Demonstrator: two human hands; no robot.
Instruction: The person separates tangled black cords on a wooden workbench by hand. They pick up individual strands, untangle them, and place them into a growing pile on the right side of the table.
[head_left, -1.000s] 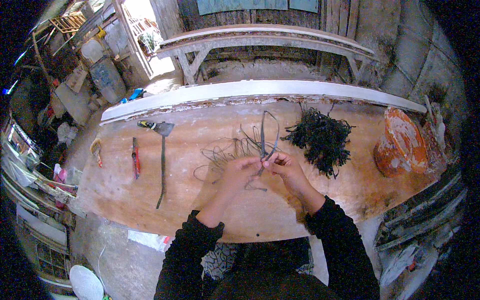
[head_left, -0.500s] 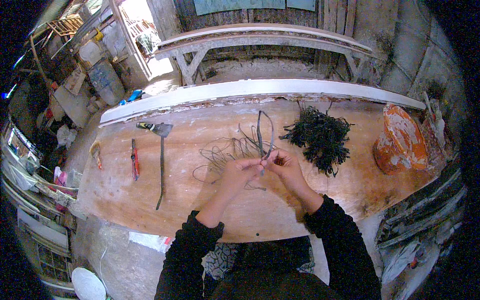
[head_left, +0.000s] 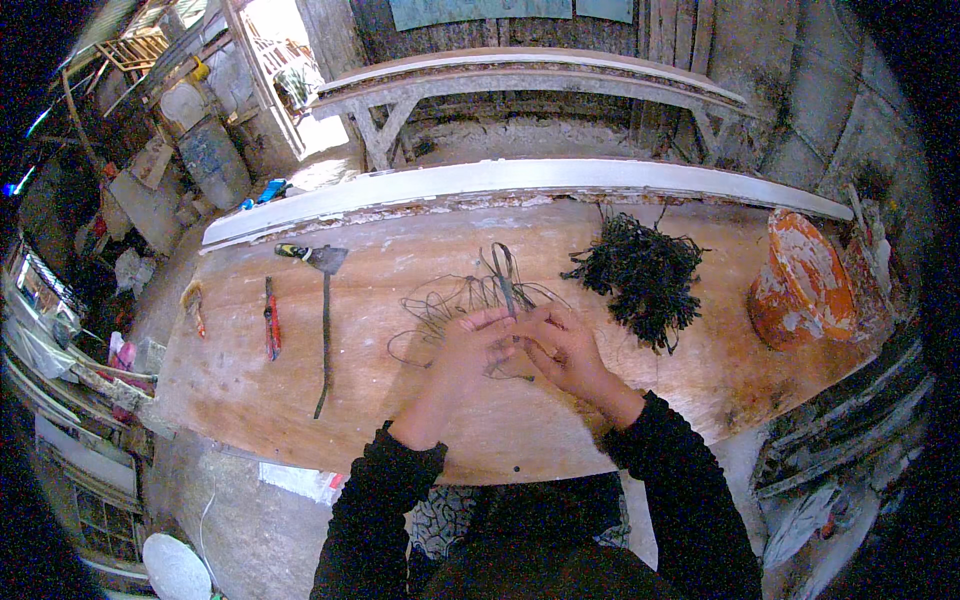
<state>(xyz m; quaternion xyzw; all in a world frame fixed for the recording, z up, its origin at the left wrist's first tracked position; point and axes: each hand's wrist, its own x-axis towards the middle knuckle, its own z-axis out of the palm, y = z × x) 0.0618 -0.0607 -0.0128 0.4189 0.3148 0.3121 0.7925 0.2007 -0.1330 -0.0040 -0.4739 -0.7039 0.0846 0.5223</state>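
Over the middle of the wooden table my left hand [head_left: 475,340] and my right hand [head_left: 568,350] meet, fingertips pinched together on a narrow black strip [head_left: 507,275]. It is bent into a loop whose top stands up beyond my fingers; its ends are hidden between them. Under and behind my hands lies a loose tangle of thin dark cord [head_left: 425,305]. Right of it sits a heap of short black knotted strips [head_left: 640,275]. A single straight black strip [head_left: 325,350] lies to the left, its far end by a scraper [head_left: 325,260].
Further left on the tabletop [head_left: 250,400] are a red-handled cutting tool [head_left: 272,325] and a paintbrush [head_left: 195,305]. A paint-smeared orange bucket [head_left: 790,300] stands at the right. One long white board [head_left: 500,175] runs along the far edge, with a bench [head_left: 540,80] behind.
The upright loop of strip has become smaller and shifted slightly left and lower. Both hands have moved a little to the left, and the right fingers have curled further round the strip.
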